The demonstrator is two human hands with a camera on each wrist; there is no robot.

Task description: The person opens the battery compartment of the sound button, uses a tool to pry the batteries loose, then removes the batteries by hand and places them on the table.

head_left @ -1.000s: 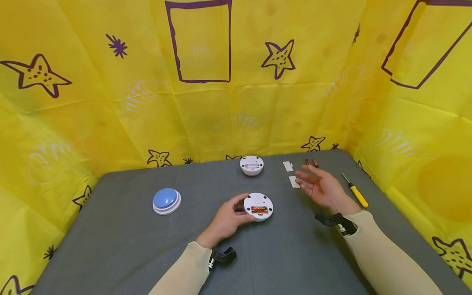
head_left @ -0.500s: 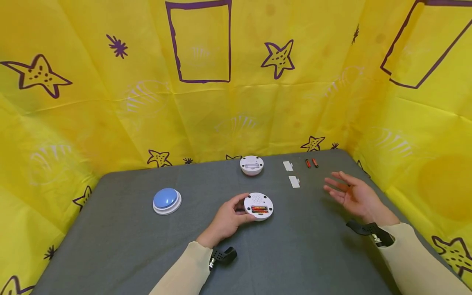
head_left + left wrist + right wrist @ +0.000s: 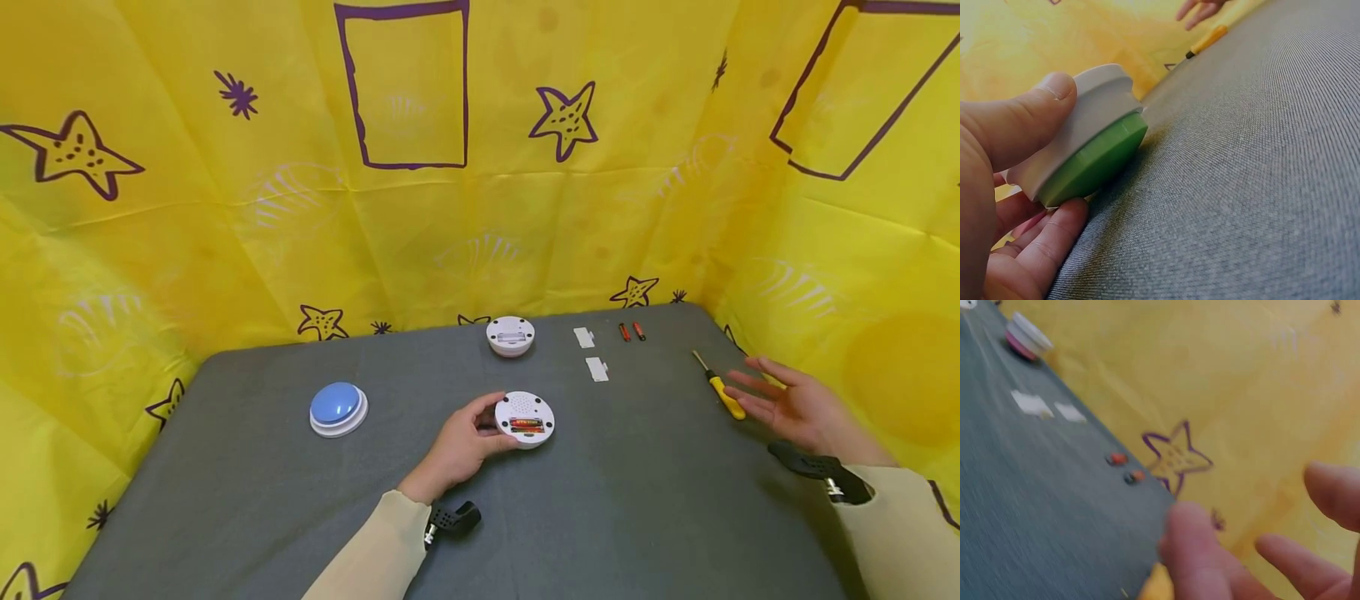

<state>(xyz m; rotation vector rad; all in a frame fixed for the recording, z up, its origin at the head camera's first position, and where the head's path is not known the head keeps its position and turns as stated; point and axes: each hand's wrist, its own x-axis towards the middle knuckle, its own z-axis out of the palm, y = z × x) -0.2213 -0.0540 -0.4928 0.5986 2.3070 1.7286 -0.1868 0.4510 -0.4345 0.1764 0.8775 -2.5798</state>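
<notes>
With thumb and fingers, my left hand (image 3: 456,454) grips an upside-down push-button buzzer (image 3: 521,407) by its left side. Its white base faces up, and two red batteries (image 3: 527,427) lie in the uncovered compartment. In the left wrist view its green dome (image 3: 1094,159) faces down, close to the cloth. My right hand (image 3: 813,417) is at the far right with fingers spread, holding nothing. Its fingertips overlap the yellow handle of a screwdriver (image 3: 718,386) in the head view; I cannot tell whether they touch it. The right wrist view is blurred.
Behind lies another upturned buzzer (image 3: 511,335), its dome pink (image 3: 1020,347) and its battery compartment uncovered. Two white battery covers (image 3: 583,337) and two loose red batteries (image 3: 638,331) lie right of it. A blue-domed buzzer (image 3: 337,406) stands upright at left. Yellow cloth (image 3: 405,250) walls the grey table (image 3: 247,467).
My right hand has moved right, from beside the white covers to the screwdriver, which it hid half a second ago. The left hand and its buzzer have stayed in place.
</notes>
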